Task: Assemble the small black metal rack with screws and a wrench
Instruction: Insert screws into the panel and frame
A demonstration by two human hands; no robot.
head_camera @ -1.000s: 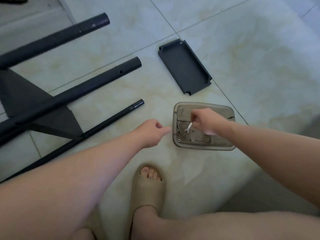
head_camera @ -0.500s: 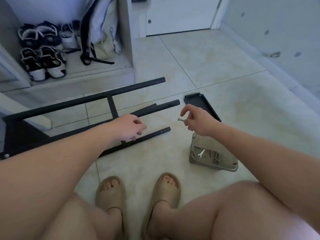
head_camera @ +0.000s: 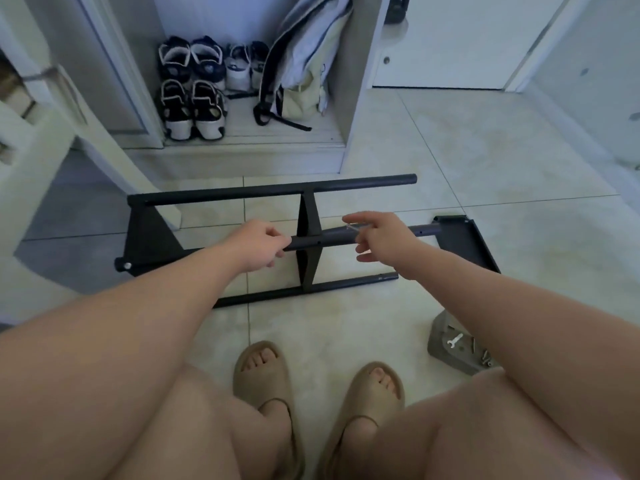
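The black metal rack (head_camera: 277, 194) lies on its side on the tiled floor, with three long tubes joined by a dark end panel and a middle panel. My left hand (head_camera: 258, 242) grips the middle tube (head_camera: 325, 237) near the middle panel. My right hand (head_camera: 379, 237) pinches a small silver screw (head_camera: 351, 226) over that same tube. A loose black shelf plate (head_camera: 465, 242) lies past the tube ends on the right. A grey tray (head_camera: 441, 344) by my right forearm holds a small wrench (head_camera: 454, 340) and several screws.
An open cupboard behind the rack holds several shoes (head_camera: 192, 109) and a bag (head_camera: 304, 64). A white door (head_camera: 450, 39) stands at the back right. My two feet in beige slippers (head_camera: 263, 372) are planted just in front of the rack.
My right hand lifted a screw out of the tray and carried it to the middle tube. My left hand moved to the tube and took hold. The view swung up and left.
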